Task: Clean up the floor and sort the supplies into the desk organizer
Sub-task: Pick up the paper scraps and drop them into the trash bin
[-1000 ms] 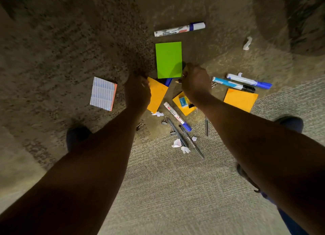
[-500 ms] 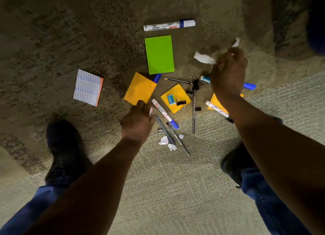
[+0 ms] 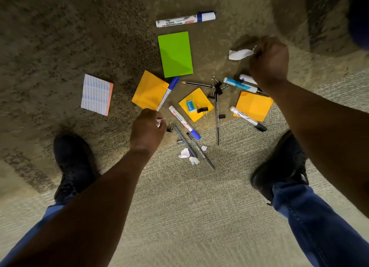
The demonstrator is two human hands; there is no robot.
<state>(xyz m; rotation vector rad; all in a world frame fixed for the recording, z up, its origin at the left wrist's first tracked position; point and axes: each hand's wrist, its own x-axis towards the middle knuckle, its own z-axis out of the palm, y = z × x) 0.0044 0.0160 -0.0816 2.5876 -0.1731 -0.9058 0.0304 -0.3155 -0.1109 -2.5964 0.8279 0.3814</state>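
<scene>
Landmark: the green pad, lying flat on the floor at the top of the spill; every place below is given from it.
Lined pad: a white ruled pad with an orange edge, well to the left of the green pad and lower, alone on the carpet.
Left hand: the left hand hangs below and a little left of the green pad, fingers curled round a small pale scrap that only just shows, so I cannot say how much it holds.
Orange note: one orange sheet sits just below-left of the green pad, with a blue-capped marker lying across its right edge.
Middle clutter: straight below the green pad, a second orange sheet carries a small eraser and a binder clip; pens, a pencil and three paper scraps lie further down.
Top marker: a whiteboard marker rests just above the green pad.
Right hand: the right hand, to the right of the green pad, is closed, pinching a torn white paper by its edge.
Progress: barely begun, by my reckoning; only scraps are in hand, nearly all supplies remain on the floor, and no desk organizer is in view.
</scene>
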